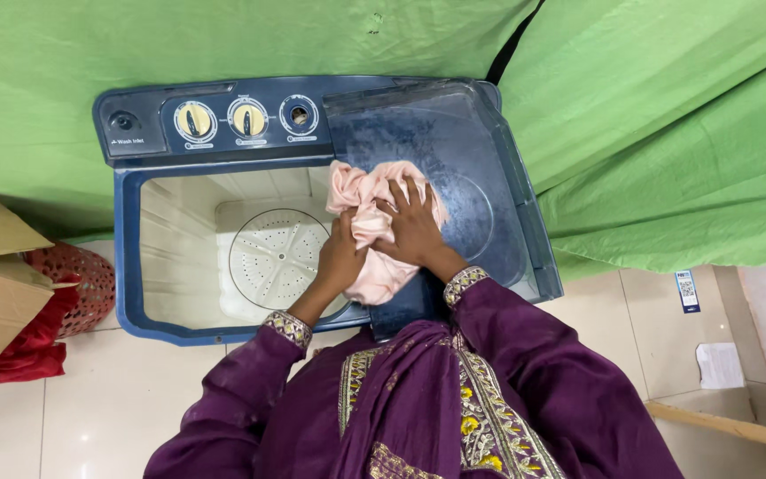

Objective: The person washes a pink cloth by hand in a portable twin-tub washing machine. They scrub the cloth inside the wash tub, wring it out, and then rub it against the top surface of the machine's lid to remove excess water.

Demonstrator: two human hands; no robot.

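Green cloth (pixel 667 133) backs our blue twin-tub washing machine (pixel 507 177); our left hand (pixel 340 259) and right hand (pixel 414 226) both clutch the soft, limp pale-pink garment (pixel 374 270) at the tub's rim, probably light, best gathered in bunches

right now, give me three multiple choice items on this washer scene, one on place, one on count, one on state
1. Where is the pink cloth?
A. on the washer's top edge beside the open tub
B. on the floor
C. in the cardboard box

2. How many dials are on the control panel?
A. one
B. three
C. five

3. What is the wash tub's state?
A. open, empty of clothes
B. lid shut
C. full of laundry

Answers: 1 A, both the left hand and right hand press it there; 2 B, three round dials in a row; 3 A, the bare pulsator shows.
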